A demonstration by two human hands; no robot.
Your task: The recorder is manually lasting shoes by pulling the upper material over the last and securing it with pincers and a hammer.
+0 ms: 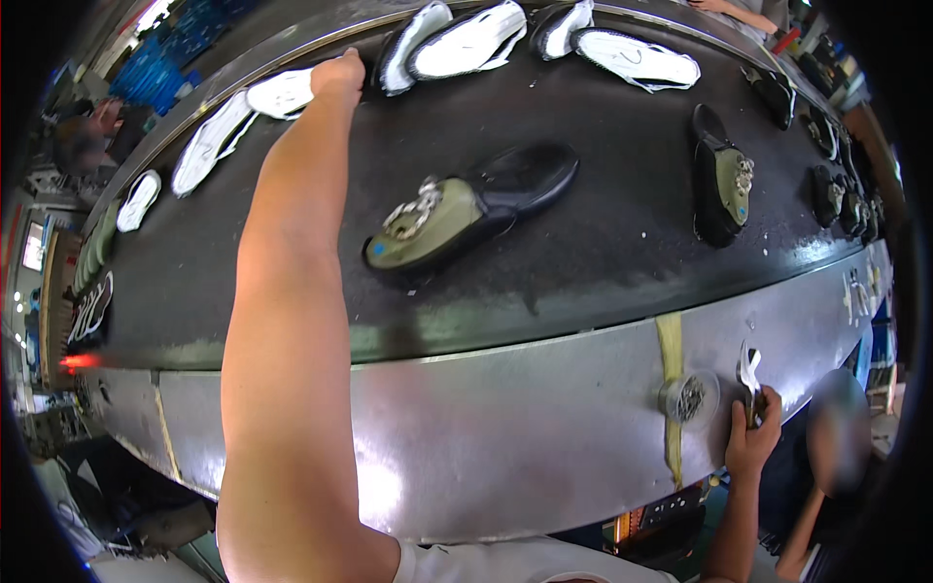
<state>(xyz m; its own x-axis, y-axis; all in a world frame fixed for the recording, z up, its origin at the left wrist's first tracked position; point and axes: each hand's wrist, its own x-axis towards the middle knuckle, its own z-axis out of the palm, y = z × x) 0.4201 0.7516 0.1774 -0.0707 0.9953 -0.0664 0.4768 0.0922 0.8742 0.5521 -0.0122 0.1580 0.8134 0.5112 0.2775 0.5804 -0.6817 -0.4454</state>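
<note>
My left arm stretches across the black conveyor belt [583, 282]. At its far edge my left hand [338, 76] is closed on the end of a white-bottomed shoe upper [280, 94]; the fingertips are hidden. Over the metal ledge at the right, my right hand [754, 432] grips pliers [748, 374] with the metal jaws pointing away from me. Beside them stands a clear round tub [671, 398] of small metal pieces. An olive and black shoe upper on a black last [432, 233] lies mid-belt, and a similar one [727, 185] lies farther right.
White-bottomed shoe uppers [471, 41] line the belt's far edge, with several dark ones [831, 194] at the far right. A metal ledge [544, 408] with a yellowish tape strip [671, 340] runs along the near side. Another person [836, 432] is at the right; another's arm shows at the top right.
</note>
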